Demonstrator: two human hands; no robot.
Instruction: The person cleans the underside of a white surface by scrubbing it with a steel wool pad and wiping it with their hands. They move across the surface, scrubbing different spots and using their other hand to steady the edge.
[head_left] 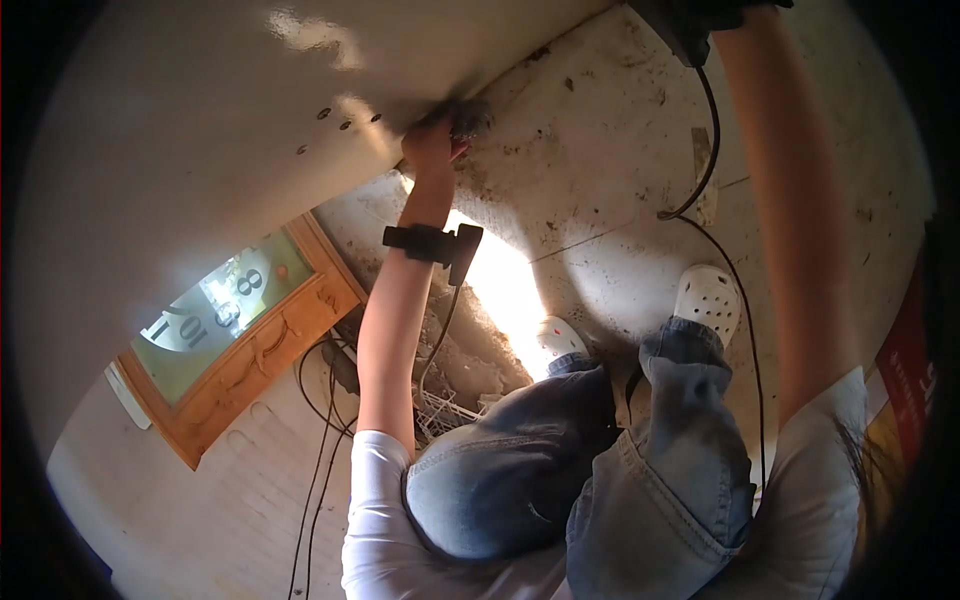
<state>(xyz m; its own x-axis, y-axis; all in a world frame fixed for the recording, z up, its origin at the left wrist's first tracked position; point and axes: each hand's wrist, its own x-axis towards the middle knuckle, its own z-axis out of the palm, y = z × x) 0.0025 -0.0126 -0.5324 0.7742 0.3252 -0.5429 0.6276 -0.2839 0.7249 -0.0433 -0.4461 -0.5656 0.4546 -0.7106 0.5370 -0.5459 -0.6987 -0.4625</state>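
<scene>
Low against a large pale glossy panel (220,110), my left hand (430,145) is closed around a dark grey, wiry-looking clump that resembles a steel wool scrubber (468,120). The scrubber is partly blurred and in shadow. It sits where the panel's lower edge meets the dirty, speckled floor (570,130). A black strap with a small box (435,243) is around my left wrist, and a cable runs down from it. My right arm (790,200) reaches up past the top edge, where another black strapped device (685,30) shows; the right hand itself is out of the picture.
A wooden-framed clock (245,335) with large numerals stands at the left. Black cables (735,270) trail across the floor on both sides. A white wire rack (445,415) lies beside my knee. My feet wear white clogs (708,300). Something red (905,370) is at the right edge.
</scene>
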